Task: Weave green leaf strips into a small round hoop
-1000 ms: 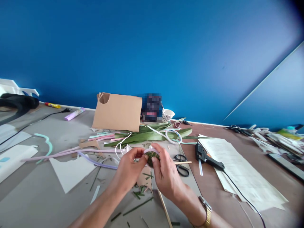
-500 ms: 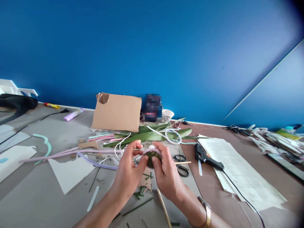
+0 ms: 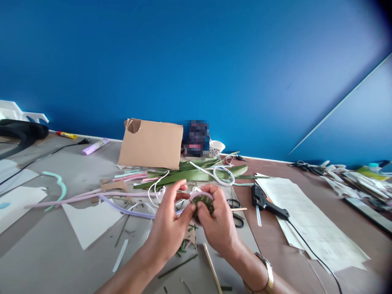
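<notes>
Both hands meet above the table's middle around a small round green woven piece [image 3: 204,201] with a pale pink strip [image 3: 199,193] curled over its top. My left hand [image 3: 170,220] pinches its left side with thumb and forefinger. My right hand [image 3: 218,222], a gold watch on its wrist, grips the piece from the right with curled fingers. A long lilac strip [image 3: 128,211] trails off to the left across the table.
Long green leaves [image 3: 196,173] and paper strips lie behind the hands before a cardboard sheet [image 3: 151,143]. Scissors [image 3: 234,210], a black glue gun [image 3: 267,202] with its cord, and printed paper [image 3: 309,222] lie right. A wooden stick [image 3: 211,267] and leaf scraps lie near.
Both hands have shifted slightly right and closed in tighter on the green piece; the right hand's fingers now curl further over it.
</notes>
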Available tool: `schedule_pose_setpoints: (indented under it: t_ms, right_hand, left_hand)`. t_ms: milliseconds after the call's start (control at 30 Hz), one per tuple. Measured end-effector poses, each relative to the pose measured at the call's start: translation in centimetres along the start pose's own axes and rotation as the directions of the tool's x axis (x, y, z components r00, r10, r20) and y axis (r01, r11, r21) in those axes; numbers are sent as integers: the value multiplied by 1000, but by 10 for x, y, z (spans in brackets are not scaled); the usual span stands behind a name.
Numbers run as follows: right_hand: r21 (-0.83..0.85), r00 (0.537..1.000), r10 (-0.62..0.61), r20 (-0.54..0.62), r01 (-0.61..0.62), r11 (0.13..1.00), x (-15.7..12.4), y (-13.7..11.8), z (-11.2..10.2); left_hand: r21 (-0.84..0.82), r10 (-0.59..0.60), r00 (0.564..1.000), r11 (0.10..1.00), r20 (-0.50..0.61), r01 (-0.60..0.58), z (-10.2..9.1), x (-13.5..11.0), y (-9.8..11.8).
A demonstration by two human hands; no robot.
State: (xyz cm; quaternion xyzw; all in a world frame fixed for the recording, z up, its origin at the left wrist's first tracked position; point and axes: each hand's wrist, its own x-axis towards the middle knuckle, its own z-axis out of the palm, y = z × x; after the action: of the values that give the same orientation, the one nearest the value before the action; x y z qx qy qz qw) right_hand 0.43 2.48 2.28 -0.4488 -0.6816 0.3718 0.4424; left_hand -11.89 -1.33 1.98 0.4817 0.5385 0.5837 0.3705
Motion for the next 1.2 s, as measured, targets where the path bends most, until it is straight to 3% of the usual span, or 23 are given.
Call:
schedule_pose_setpoints:
  t_ms: [133, 233, 367, 567, 800, 1200]
  right_hand:
    - [-15, 997, -33, -63, 32, 999, 2, 1, -3]
    - [-52, 986, -113, -121, 107, 993, 4, 1, -6]
    - [33, 992, -118, -43, 120, 992, 1, 2, -9]
    - [177, 995, -93, -17, 95, 980, 0, 4, -10]
    - [119, 987, -144, -74, 152, 981, -1, 6, -9]
    - [6, 959, -283, -24, 283, 959, -13, 6, -1]
  left_hand:
    - [-85, -15, 997, 996, 78, 22, -2, 0, 3]
    - [-90, -55, 998, 994, 35, 58, -4, 1, 9]
    - [-135, -169, 985, 976, 22, 171, -6, 3, 13]
    - [-251, -259, 948, 920, 185, 300, -3, 2, 15]
    - [-419, -235, 959, 864, 158, 280, -3, 0, 17]
    - [-410, -280, 946, 853, 164, 323, 4, 0, 19]
